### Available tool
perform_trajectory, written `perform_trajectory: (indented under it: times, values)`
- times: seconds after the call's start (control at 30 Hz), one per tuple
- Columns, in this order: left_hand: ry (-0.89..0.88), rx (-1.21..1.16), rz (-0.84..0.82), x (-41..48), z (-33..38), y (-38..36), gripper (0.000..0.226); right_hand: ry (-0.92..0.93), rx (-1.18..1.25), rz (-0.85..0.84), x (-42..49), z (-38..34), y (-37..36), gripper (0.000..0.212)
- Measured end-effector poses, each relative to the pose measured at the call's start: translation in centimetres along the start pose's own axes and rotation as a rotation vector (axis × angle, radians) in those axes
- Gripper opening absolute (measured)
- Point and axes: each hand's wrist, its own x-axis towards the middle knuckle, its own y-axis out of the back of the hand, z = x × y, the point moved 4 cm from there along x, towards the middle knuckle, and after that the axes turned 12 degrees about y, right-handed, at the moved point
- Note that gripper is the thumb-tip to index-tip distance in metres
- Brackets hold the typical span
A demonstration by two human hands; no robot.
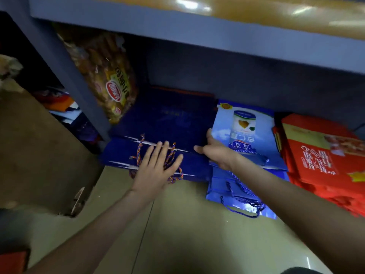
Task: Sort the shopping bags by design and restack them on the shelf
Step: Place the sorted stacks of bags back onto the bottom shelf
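Left hand [158,167]: We lay it flat with the fingers straight and spread wide. It presses on the front of the dark blue bags [167,119], right on top of their rope handles [140,153].
Right hand [215,153]: It is at the left edge of the top light blue bag [246,135], with the thumb pointing at the dark blue pile. Some fingers are hidden by the bag, so we cannot tell if it holds the bag or only touches it.
Where the bags are: There are three piles side by side, low under the shelf [177,34]. Dark blue is on the left, light blue in the middle, and the red bags [320,155] on the right. The light blue pile pokes out over the floor [187,224].
What could go wrong: The light blue pile looks messy and fanned out. If we push or pull only the top bag, we think the ones under it could slide out onto the floor.
Another worry: Our fingers could catch in the rope handles and drag a dark blue bag out of its pile.
Also: The snack bag [110,84] leans just beside the dark blue pile, so a hard shove could tip it.
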Motion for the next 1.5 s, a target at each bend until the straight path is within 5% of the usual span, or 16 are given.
perform_trajectory:
  times: [0.07,0.2,0.3,0.43,0.57,0.73,0.97,1.13,1.3,1.5]
  values:
    - [-0.004,0.035,0.074,1.1,-0.7,0.0,0.096,-0.042,-0.127,-0.050,-0.2,-0.4,0.3,0.085]
    - [-0.054,0.063,-0.033,3.2,-1.1,-1.0,0.115,-0.023,-0.500,-0.109,-1.1,-1.6,0.7,0.082]
    - [-0.012,0.118,-0.104,3.7,-0.8,-1.7,0.119,0.139,-0.863,-0.125,-3.1,-1.4,1.3,0.079]
    - [0.194,0.170,-0.212,3.6,1.4,0.6,0.117,0.413,-1.020,0.053,-8.0,1.2,4.1,0.069]
    - [-0.062,0.002,-0.087,4.0,11.4,6.7,0.112,0.516,-1.047,0.190,-13.9,6.2,9.8,0.062]
    - [-0.451,-0.413,0.133,3.5,29.3,9.4,0.089,0.279,-1.108,0.385,-25.1,15.2,18.0,0.067]
    - [-0.900,-0.336,0.060,0.1,50.5,7.4,0.051,-0.524,-1.026,0.574,-42.8,32.1,28.4,0.102]
    - [-1.093,-0.103,0.058,-1.9,62.4,4.0,0.064,-0.808,-0.919,0.537,-49.8,42.4,32.2,0.108]
    - [-1.290,0.123,0.079,-4.6,71.6,0.5,0.060,-0.799,-0.818,0.514,-49.5,48.1,33.9,0.099]
    - [-1.297,0.202,0.094,-5.8,77.0,-2.4,0.061,-0.743,-1.010,0.586,-48.7,49.7,33.4,0.094]
